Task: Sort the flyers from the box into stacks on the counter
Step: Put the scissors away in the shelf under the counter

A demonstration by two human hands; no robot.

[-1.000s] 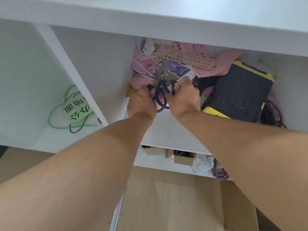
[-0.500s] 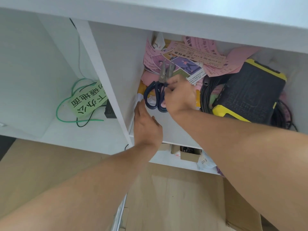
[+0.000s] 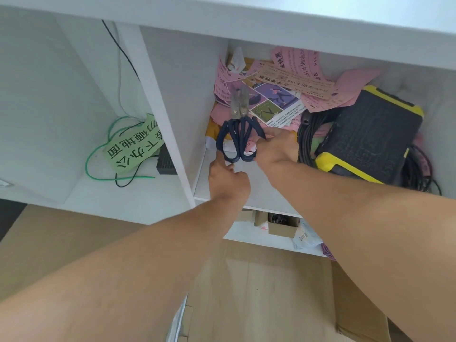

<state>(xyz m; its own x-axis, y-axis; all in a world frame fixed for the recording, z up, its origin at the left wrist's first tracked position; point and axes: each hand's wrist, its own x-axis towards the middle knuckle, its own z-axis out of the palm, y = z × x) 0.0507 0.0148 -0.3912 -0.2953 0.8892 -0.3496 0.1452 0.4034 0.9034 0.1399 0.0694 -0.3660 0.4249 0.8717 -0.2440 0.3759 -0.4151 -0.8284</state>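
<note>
The flyers (image 3: 278,95) lie in a loose heap at the back of the right-hand shelf compartment, in the upper centre of the frame: mostly pink sheets with dark print, a beige strip across the top, and one white sheet with purple and green pictures. Dark-handled scissors (image 3: 238,130) rest on the near edge of this heap, blades closed and pointing toward the back of the compartment, handle loops toward the viewer.

The right hand (image 3: 277,149) reaches in just right of the scissors; its fingers are curled and touch the right handle loop and the papers beneath, though how much they grip cannot be told. The left hand (image 3: 228,180) sits lower, on the white shelf floor (image 3: 261,188), fingers bent, with one fingertip at the bottom of the left handle loop; it does not clearly hold anything.

To the right of the heap, a black and yellow case (image 3: 367,139) lies tilted on coiled black cables (image 3: 306,139).

In the left compartment, at centre left of the frame, a green label (image 3: 134,144) with black characters lies among green and black wires. A small cardboard box (image 3: 281,225) sits on the shelf below.
</note>
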